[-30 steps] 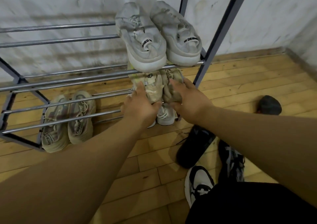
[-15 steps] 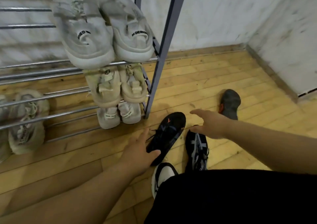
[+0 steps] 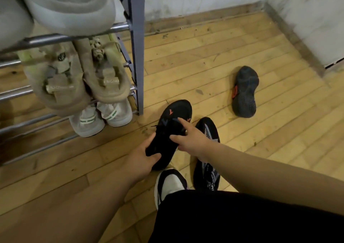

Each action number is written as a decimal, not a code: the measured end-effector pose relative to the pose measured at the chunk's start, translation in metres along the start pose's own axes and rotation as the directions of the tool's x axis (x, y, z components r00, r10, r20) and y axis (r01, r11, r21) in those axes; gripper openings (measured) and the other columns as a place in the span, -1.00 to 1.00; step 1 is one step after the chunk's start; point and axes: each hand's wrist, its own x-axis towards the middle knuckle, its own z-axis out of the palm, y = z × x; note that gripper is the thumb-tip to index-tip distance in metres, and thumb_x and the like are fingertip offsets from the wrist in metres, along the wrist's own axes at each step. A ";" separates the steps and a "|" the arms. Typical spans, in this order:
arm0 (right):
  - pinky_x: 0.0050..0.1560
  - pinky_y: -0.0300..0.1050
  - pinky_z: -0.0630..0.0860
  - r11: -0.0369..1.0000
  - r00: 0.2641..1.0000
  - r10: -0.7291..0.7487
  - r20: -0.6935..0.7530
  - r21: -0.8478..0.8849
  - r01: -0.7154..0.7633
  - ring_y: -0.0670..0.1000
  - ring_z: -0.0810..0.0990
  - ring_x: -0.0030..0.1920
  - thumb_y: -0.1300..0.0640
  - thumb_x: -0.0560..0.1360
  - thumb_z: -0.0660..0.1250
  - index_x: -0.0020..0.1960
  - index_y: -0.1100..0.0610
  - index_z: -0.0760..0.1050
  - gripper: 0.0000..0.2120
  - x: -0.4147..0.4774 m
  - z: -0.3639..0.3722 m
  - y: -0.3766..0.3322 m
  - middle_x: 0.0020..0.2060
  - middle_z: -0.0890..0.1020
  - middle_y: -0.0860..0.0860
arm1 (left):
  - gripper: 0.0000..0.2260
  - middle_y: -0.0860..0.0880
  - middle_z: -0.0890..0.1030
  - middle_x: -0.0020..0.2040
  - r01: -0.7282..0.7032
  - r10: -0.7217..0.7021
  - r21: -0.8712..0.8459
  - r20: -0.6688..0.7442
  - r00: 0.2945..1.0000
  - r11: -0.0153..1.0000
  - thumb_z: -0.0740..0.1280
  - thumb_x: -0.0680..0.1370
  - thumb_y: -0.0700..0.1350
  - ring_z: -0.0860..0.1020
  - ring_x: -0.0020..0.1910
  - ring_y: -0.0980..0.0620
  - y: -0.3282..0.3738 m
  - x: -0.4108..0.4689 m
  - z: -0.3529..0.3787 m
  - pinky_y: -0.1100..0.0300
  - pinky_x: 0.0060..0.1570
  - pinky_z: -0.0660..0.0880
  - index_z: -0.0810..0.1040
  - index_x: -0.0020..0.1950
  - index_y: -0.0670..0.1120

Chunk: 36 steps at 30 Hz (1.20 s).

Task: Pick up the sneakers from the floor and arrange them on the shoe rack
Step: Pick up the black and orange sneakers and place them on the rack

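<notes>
Currently gripping heel of black sneaker (image 3: 175, 110) with left hand (image 3: 143, 155); touching its top with right hand (image 3: 189, 140), closure unclear. Could slip on lifting, given shallow heel-side hold.

Left hand (image 3: 143, 156) curled in grip; right hand (image 3: 190, 141) spread, forefinger extended.

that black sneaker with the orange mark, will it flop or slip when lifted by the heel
Probably light: the left hand grips the black sneaker by its heel end. The soft-looking upper may give under that grip, though the sole should keep it from flopping. Its loose lace may dangle.
</notes>
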 end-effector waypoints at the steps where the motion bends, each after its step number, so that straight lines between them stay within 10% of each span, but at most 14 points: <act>1: 0.18 0.07 0.64 0.999 1.000 -0.011 -0.004 0.043 0.011 0.09 0.63 0.23 0.04 0.52 0.48 0.61 -0.24 0.12 -0.20 0.001 -0.001 -0.001 0.37 0.54 0.05 | -0.36 0.16 0.39 0.53 -0.005 0.005 -0.008 0.002 1.000 1.000 0.36 0.63 -0.21 0.36 0.51 0.08 0.002 0.002 0.000 0.06 0.43 0.40 0.24 0.61 0.24; 7: -0.07 -0.11 0.64 0.986 0.961 -0.124 -0.246 -0.142 0.090 -0.03 0.68 -0.01 -0.02 0.57 0.40 0.55 -0.19 0.26 -0.40 -0.010 -0.041 -0.011 0.11 0.63 -0.01 | -0.41 0.11 0.45 0.49 -0.004 0.001 -0.063 -0.041 0.999 0.998 0.29 0.66 -0.27 0.41 0.48 0.03 0.025 0.007 0.009 -0.01 0.45 0.41 0.32 0.58 0.24; 13: 0.47 0.24 0.28 0.806 0.740 -0.093 -0.666 -0.486 -0.337 0.34 0.17 0.51 -0.13 0.54 0.35 0.60 -0.20 0.06 -0.27 0.026 -0.157 0.009 0.62 0.03 0.12 | -0.44 0.10 0.53 0.42 0.010 -0.027 -0.238 -0.072 0.997 0.971 0.29 0.66 -0.28 0.49 0.41 -0.01 0.048 0.014 0.026 -0.15 0.38 0.48 0.35 0.55 0.22; 21: 0.26 0.25 0.54 0.914 0.735 -0.038 -0.677 -0.321 -0.248 0.29 0.47 0.32 -0.01 0.54 0.40 0.63 -0.12 0.00 -0.18 0.045 -0.194 0.032 0.43 0.39 0.17 | -0.43 0.02 0.56 0.38 0.064 -0.088 -0.305 -0.064 0.994 0.950 0.30 0.65 -0.29 0.55 0.34 -0.08 0.061 0.022 0.041 -0.16 0.23 0.59 0.36 0.54 0.25; 26: 0.13 -0.05 0.64 0.909 0.735 0.166 -0.657 0.391 0.143 0.08 0.63 0.17 0.07 0.67 0.24 0.66 -0.14 -0.10 -0.29 0.020 -0.165 0.021 0.50 0.38 0.05 | -0.45 0.02 0.54 0.39 0.075 -0.104 -0.314 -0.076 0.992 0.947 0.30 0.66 -0.26 0.53 0.36 -0.09 0.065 0.019 0.043 -0.21 0.27 0.56 0.39 0.49 0.31; 29: 0.15 0.06 0.62 0.789 0.752 0.372 -0.544 0.612 0.052 0.10 0.62 0.09 -0.05 0.64 0.21 0.64 -0.19 -0.13 -0.29 -0.011 -0.123 0.032 0.37 0.46 0.00 | -0.46 -0.04 0.56 0.35 0.095 -0.137 -0.401 -0.077 0.988 0.911 0.29 0.66 -0.28 0.58 0.28 -0.12 0.069 0.012 0.047 -0.20 0.18 0.61 0.41 0.49 0.29; 36: 0.23 0.14 0.60 0.893 0.958 -0.086 -0.272 0.406 0.195 0.06 0.68 0.12 -0.14 0.63 0.29 0.59 -0.35 0.04 -0.35 -0.073 -0.068 -0.025 0.11 0.66 -0.04 | -0.51 -0.01 0.58 0.34 -0.016 0.013 -0.302 -0.011 1.000 0.953 0.26 0.68 -0.30 0.59 0.27 -0.06 0.118 -0.039 0.022 -0.14 0.13 0.64 0.48 0.48 0.19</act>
